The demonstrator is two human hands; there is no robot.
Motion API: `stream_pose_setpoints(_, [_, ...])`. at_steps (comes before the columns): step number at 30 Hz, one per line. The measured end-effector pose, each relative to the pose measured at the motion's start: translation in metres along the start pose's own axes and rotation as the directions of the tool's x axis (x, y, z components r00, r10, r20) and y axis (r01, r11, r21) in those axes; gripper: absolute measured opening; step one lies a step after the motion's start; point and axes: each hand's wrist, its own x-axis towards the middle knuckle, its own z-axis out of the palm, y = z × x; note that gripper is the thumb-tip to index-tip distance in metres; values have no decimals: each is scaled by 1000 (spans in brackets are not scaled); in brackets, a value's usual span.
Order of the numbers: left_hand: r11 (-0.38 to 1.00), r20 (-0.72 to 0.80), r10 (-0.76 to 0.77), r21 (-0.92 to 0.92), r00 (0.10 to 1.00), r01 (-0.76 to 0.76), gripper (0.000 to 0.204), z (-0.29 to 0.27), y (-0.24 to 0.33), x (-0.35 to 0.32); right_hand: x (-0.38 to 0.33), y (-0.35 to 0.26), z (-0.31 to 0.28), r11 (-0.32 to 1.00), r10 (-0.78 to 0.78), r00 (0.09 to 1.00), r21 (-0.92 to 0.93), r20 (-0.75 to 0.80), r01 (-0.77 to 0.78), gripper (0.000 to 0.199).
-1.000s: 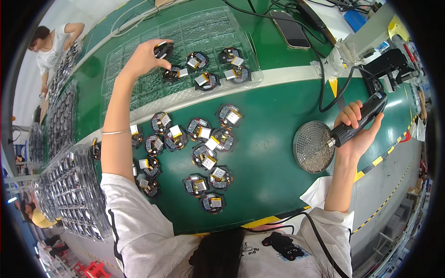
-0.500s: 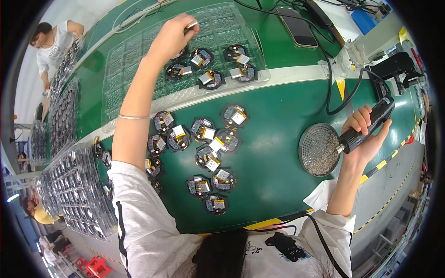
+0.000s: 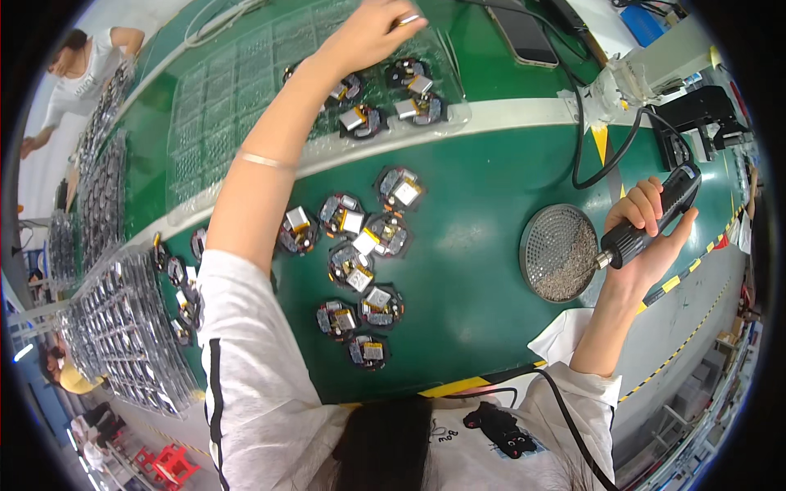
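Note:
My left hand (image 3: 368, 37) reaches over the far part of a clear plastic tray (image 3: 221, 114), its fingers closed. Something small and silvery shows at the fingertips; what they hold, if anything, I cannot make out. Below it, round black circuit assemblies (image 3: 360, 121) with silver battery packs sit in the tray. My right hand (image 3: 647, 266) is closed round a black electric screwdriver (image 3: 624, 244). The screwdriver's tip points down-left, at the right side of a round grey perforated dish (image 3: 540, 241) holding many small screws (image 3: 575, 266). My left forearm hides some assemblies.
Several more round assemblies (image 3: 377, 305) lie on the green table (image 3: 467, 327). Stacked filled trays (image 3: 135, 335) stand at the left. A phone (image 3: 524, 37) and black cables are at the far right, near a black stand (image 3: 696, 114). Another person (image 3: 86, 69) works at the far left.
My left hand has moved right and farther away over the tray, uncovering assemblies at the left and covering others. My right hand keeps the screwdriver at the dish. The view has shifted slightly.

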Motion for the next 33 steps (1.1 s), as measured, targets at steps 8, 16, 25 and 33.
stream_pose_setpoints(8, [988,253,3,-151,968,37,26,-49,76,-2,3,-6,-1,1000,2,1000,29,6,-2,48])
stream_pose_setpoints(16, [978,628,153,-209,763,-24,42,-76,148,-91,4,-5,1,1000,15,1000,-12,0,-15,50])
stream_pose_setpoints(25, [966,549,87,-249,831,63,47,-104,167,-86,7,-4,-4,1000,27,999,-5,-26,-27,53])
stream_pose_setpoints(33, [999,667,-11,46,745,-26,33,-86,200,-114,12,-5,-6,999,45,999,-13,-30,-46,55])
